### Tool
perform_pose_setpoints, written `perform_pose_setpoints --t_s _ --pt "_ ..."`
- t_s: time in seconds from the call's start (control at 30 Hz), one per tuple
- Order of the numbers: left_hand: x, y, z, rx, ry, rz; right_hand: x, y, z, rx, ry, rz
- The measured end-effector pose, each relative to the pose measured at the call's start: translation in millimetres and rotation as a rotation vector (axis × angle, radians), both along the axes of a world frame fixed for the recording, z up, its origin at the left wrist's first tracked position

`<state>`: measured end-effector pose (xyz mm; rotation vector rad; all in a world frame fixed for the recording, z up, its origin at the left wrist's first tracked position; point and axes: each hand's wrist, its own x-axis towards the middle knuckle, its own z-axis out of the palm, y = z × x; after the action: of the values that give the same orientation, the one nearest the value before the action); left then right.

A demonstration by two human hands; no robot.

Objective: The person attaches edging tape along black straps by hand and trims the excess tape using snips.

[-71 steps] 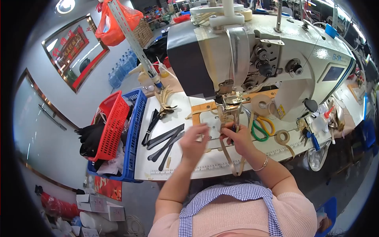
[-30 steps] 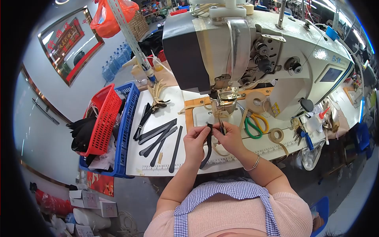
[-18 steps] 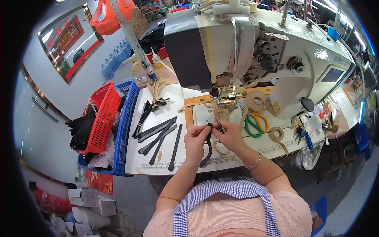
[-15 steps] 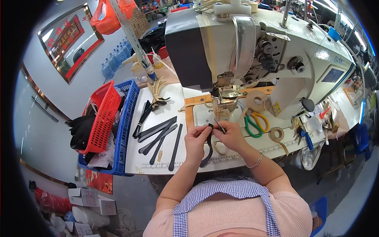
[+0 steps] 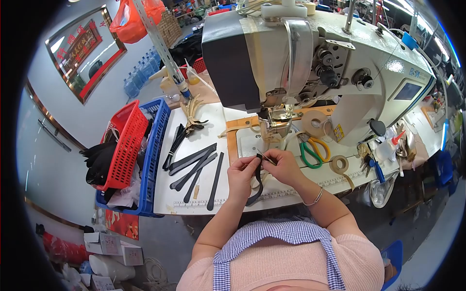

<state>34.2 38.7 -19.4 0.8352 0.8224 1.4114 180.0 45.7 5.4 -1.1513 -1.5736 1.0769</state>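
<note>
Between the fingertips of my left hand (image 5: 242,170) is the upper end of a black strip (image 5: 257,182), which curves down to the table edge. My right hand (image 5: 281,165) touches the same end and pinches a thin metal tool (image 5: 265,158), probably small snips; its details are too small to tell. Just beyond both hands stands the needle area of the sewing machine (image 5: 281,121). Several black strips (image 5: 194,169) lie on the white table to the left, one of them (image 5: 216,182) apart from the others.
Green and orange-handled scissors (image 5: 313,150) lie right of my hands, near a tape roll (image 5: 315,123) and a smaller roll (image 5: 339,165). Red (image 5: 127,150) and blue (image 5: 158,160) baskets stand at the left. A light bundle (image 5: 194,114) and a black bundle (image 5: 175,145) lie behind the strips.
Earlier my hands were apart, with a beige strip at the right hand; now they are together at a black strip. One black strip has been added on the table. Lately the tool has tilted.
</note>
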Motion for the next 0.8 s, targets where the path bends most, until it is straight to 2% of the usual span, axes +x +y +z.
perform_pose_setpoints --t_s 0.37,0.6,0.67,0.8 --pt "1 -3 1 -0.018 -0.031 -0.003 0 3 -14 -0.006 0.081 0.004" --pt "2 -3 2 -0.014 0.027 0.013 4 -2 1 -0.005 0.007 0.049" --pt "0 -3 0 -0.039 -0.002 -0.003 5 -4 6 -0.058 0.042 0.066" --pt "-2 -3 9 -0.154 -0.114 -0.130 14 -1 2 0.010 0.036 0.126"
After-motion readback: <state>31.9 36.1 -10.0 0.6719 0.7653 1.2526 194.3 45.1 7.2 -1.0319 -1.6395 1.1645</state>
